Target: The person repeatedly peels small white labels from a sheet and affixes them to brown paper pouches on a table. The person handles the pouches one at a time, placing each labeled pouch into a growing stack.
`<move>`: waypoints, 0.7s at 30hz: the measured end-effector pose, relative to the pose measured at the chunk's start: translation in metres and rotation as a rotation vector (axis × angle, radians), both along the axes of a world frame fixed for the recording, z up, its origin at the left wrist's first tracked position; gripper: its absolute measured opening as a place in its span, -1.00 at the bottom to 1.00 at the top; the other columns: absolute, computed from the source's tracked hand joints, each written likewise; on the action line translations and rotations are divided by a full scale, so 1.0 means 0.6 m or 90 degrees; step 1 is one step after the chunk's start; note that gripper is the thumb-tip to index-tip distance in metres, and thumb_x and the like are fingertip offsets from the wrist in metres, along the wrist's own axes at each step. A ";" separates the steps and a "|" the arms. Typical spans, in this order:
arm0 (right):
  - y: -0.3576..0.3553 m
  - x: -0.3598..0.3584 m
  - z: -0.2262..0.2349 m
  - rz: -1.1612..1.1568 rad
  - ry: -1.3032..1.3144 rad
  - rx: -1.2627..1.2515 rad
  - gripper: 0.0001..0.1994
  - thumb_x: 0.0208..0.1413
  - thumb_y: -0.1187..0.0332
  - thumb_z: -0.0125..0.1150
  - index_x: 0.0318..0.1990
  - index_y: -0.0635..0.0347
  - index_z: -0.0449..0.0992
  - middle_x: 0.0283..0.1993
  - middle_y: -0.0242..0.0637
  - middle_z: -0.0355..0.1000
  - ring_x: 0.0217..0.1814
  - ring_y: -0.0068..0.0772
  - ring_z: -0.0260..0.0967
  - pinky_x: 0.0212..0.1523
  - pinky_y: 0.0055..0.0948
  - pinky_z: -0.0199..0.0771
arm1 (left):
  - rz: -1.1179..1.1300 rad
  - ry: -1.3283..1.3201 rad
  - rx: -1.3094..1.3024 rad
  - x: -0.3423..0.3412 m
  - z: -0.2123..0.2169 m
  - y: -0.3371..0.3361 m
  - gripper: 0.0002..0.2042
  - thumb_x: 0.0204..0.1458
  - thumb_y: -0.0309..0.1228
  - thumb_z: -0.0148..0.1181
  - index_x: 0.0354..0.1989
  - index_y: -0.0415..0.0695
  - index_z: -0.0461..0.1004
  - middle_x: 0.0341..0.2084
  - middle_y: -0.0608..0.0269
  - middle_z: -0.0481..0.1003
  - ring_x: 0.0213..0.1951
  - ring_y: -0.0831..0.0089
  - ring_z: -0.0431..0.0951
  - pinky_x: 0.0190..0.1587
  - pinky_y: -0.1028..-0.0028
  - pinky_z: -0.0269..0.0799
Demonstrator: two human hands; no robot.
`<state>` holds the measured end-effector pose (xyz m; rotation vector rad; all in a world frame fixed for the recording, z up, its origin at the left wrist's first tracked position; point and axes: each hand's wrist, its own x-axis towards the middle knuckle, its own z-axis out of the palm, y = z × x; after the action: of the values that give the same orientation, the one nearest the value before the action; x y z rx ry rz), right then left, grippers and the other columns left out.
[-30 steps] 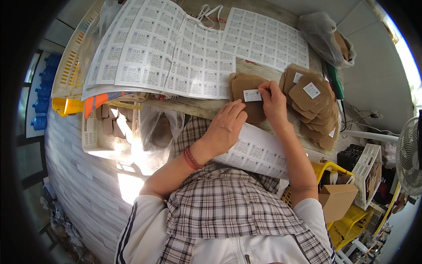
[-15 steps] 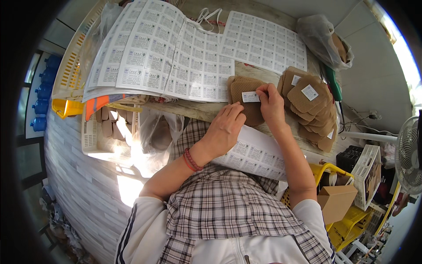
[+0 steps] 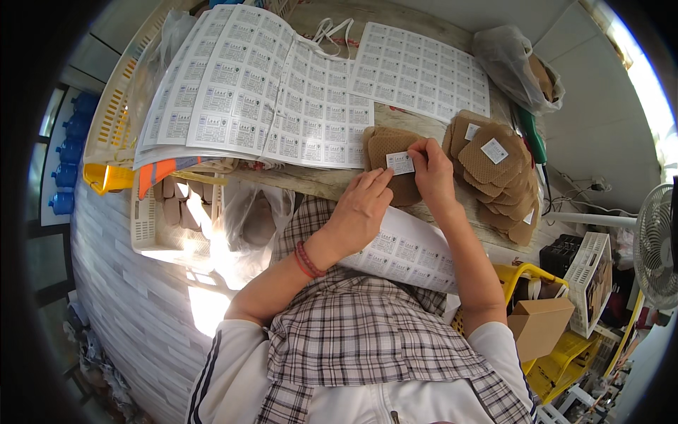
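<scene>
My right hand [image 3: 433, 173] pinches the right edge of a white label [image 3: 400, 163], likely light, flimsy, best held by its edges, over the left brown pads [image 3: 394, 145], my left hand [image 3: 359, 210] bunched nearby, grip unclear

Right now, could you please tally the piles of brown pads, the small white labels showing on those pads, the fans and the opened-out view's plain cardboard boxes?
Piles of brown pads: 2
Small white labels showing on the pads: 4
Fan: 1
Plain cardboard box: 1
Total: 8
</scene>
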<state>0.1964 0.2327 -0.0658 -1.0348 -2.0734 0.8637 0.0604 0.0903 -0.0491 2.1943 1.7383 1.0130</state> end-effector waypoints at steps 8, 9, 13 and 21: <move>-0.015 0.000 0.005 0.040 -0.159 0.177 -0.76 0.13 0.44 0.19 -0.04 0.14 0.41 -0.19 -0.14 0.40 -0.26 0.00 0.44 -0.30 -0.09 0.47 | 0.009 0.008 0.004 0.003 -0.001 0.003 -0.89 -0.01 -0.60 -0.03 -0.34 -0.38 0.39 0.11 -0.23 0.39 0.16 -0.07 0.36 0.25 0.07 0.25; -0.020 -0.002 0.008 0.029 -0.160 0.170 -0.73 0.13 0.43 0.20 -0.01 0.13 0.40 -0.18 -0.15 0.40 -0.24 0.00 0.44 -0.29 -0.10 0.49 | 0.010 0.008 0.004 0.003 -0.001 0.003 -0.89 -0.01 -0.60 -0.03 -0.34 -0.38 0.39 0.11 -0.23 0.39 0.16 -0.07 0.36 0.25 0.07 0.25; -0.025 -0.006 0.015 -0.040 -0.147 0.206 -0.63 0.13 0.40 0.21 0.11 0.08 0.38 -0.12 -0.18 0.38 -0.19 -0.04 0.47 -0.28 -0.14 0.52 | 0.016 0.001 -0.012 0.004 0.001 0.004 -0.91 -0.02 -0.60 -0.02 -0.37 -0.36 0.38 0.15 -0.25 0.36 0.17 -0.07 0.34 0.25 0.07 0.24; -0.021 0.006 -0.028 -0.146 -0.097 0.174 -0.80 0.14 0.39 0.25 -0.07 0.08 0.51 -0.09 -0.27 0.39 -0.22 -0.13 0.50 -0.33 -0.22 0.53 | 0.019 0.026 -0.077 0.003 0.003 0.007 -0.93 -0.04 -0.58 -0.01 -0.51 -0.31 0.36 0.23 -0.28 0.29 0.13 -0.01 0.33 0.18 0.13 0.23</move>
<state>0.2003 0.2203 -0.0828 -1.1864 -2.0737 0.3836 0.0624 0.0945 -0.0471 2.1349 1.8049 0.8505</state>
